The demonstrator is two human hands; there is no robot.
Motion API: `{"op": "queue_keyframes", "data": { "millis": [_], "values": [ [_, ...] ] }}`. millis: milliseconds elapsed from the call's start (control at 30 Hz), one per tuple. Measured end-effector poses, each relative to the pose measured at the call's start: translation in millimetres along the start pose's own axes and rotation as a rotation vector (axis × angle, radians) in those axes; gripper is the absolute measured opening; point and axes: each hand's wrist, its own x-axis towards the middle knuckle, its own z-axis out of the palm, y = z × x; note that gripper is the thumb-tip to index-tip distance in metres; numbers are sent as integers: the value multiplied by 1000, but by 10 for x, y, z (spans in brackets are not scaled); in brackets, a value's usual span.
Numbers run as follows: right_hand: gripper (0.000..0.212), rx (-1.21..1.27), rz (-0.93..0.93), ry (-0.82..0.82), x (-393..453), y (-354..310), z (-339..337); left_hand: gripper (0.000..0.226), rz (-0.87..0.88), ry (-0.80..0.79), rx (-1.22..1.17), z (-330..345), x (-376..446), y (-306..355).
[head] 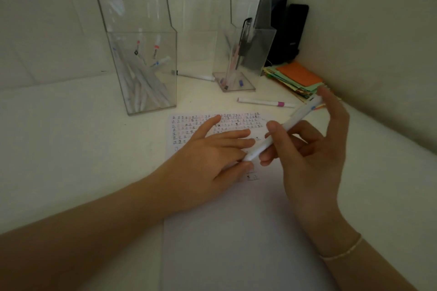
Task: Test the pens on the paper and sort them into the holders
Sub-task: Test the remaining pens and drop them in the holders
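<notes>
On the white desk point(71, 139), both hands' grips hold one white pen point(279, 133) above the paper point(224, 231).

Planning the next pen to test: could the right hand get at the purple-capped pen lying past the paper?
Probably not yet: the right hand already holds a white pen. Otherwise nothing blocks the purple-capped pen.

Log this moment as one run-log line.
step: pen test | right hand: holds white pen | left hand: pinches its near end, over paper | purple-banded pen: loose on table
</notes>
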Motion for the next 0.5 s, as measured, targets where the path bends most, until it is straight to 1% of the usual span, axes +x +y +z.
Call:
{"op": "queue_keyframes", "data": {
  "millis": [67, 100, 200, 300, 367, 433, 500],
  "values": [
    [78, -3, 2, -10, 1, 4, 12, 43, -26, 24, -6, 2, 2, -10],
    [81, -6, 8, -3, 17, 1, 8, 44, -45, 43, -16, -2, 7, -8],
    [79, -82, -21, -20, 162, -103, 12, 44, -158, 119, -155, -65, 21, 36],
    [74, -164, -131, -59, 526, -413, 178, 29, -377, 318, -454, -174, 32, 74],
    [76, -233, -240, -78, 850, -703, 416, 18, -533, 446, -581, -237, 69, 6],
    [70, -294, -342, -134, 1134, -970, 749, 12, -594, 486, -586, -301, 122, -115],
    [60, -327, -390, -196, 1329, -1158, 1135, 12, -552, 427, -490, -369, 154, -229]
  ]
}}
